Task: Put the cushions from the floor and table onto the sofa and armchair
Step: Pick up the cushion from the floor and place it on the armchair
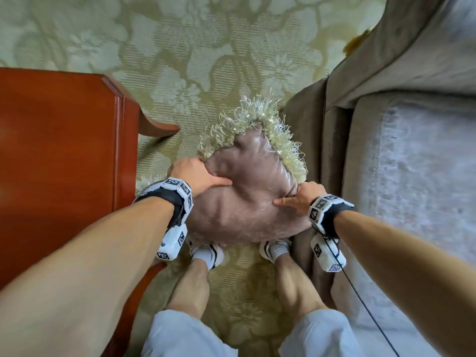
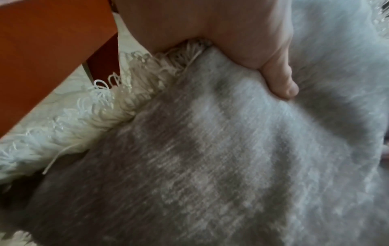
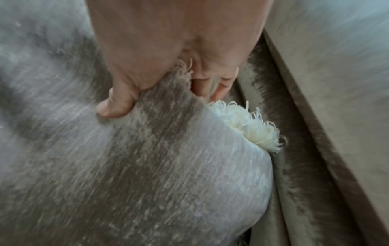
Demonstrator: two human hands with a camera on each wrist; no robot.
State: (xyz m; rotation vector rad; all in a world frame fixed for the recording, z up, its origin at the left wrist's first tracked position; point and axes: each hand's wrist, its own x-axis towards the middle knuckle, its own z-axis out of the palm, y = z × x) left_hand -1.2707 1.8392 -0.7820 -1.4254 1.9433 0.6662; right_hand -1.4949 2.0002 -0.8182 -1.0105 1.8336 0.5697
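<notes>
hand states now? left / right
Left hand: grips the fringed cushion at its left edge.
Right hand: grips the same cushion's right edge.

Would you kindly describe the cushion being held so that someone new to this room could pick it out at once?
Look between the red-brown wooden table and the grey-brown sofa, above the patterned carpet. There the left hand and right hand each grip one side of the cushion. It is plump, taupe-grey velvet, and its shaggy cream fringe sets it apart from the smooth upholstery beside it.
</notes>
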